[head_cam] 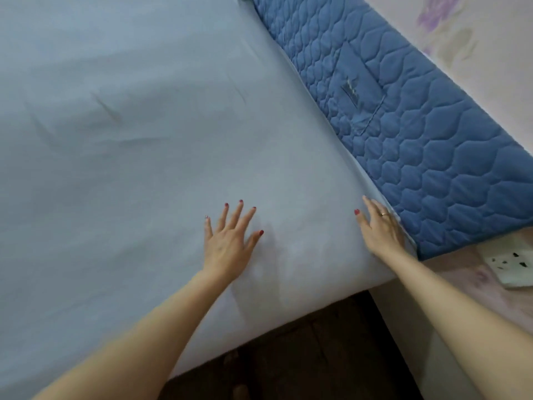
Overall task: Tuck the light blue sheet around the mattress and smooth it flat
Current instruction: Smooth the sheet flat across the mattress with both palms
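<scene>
The light blue sheet [129, 140] covers the mattress across most of the view, from the middle out to 9 and 11 o'clock, with a few shallow creases toward 10 o'clock and its near edge falling over the mattress side toward 6 o'clock. The left hand [227, 243] lies flat on the sheet just below centre, fingers straight and spread wide, palm down. The right hand [380, 226], at about 4 o'clock, has its fingers straight and close together, pressed along the sheet's edge where the mattress meets the quilted blue headboard pad [418, 125] (a ring shows on one finger); the outer fingertips slip into that seam and are hidden. The pad runs from 12 to 3 o'clock against a pale floral wall [461, 33]. A white wall socket [510, 264] sits at 4 o'clock, and dark floor [288, 356] shows at 6 o'clock.
</scene>
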